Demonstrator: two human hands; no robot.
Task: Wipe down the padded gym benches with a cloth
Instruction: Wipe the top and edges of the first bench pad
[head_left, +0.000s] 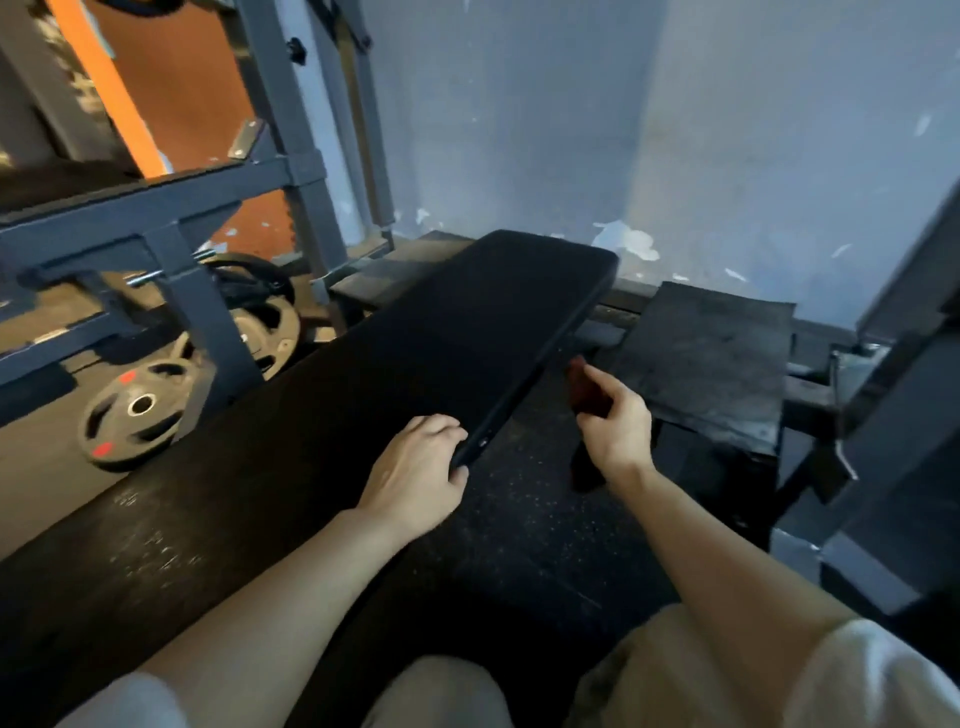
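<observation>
1. One long black padded bench (415, 353) is in view; it runs from the lower left toward the far wall. Two hands are visible, and one cloth.
2. The left hand (415, 467) lies on the right edge of the bench pad, palm down. Its fingers curl over the edge and the thumb goes under it, so this grip holds the edge of the pad.
3. The right hand (615, 421) is in the air just beside the right side of the bench, apart from it. Its fingers are curled around a dark reddish cloth (582, 387), so this grip is closed on the cloth. The cloth is small, dark and blurred; only the part above the fingers shows.
4. The bench pad is matte black with rounded corners. Near the person its surface has pale scuff marks; the far part looks even and dark.
5. On the left stands a grey metal rack frame (182, 218). Under it two round black weight plates (132, 410) lean on the floor, the nearer one with red marks.
6. On the right, near the cloth hand, there is a low dark platform with a worn black rubber mat (711, 358) on top. Another grey metal frame (893, 364) is at the far right edge.
7. The floor (524, 525) between the bench and the platform is black speckled rubber. The wall (571, 114) behind is pale blue with chipped paint.
</observation>
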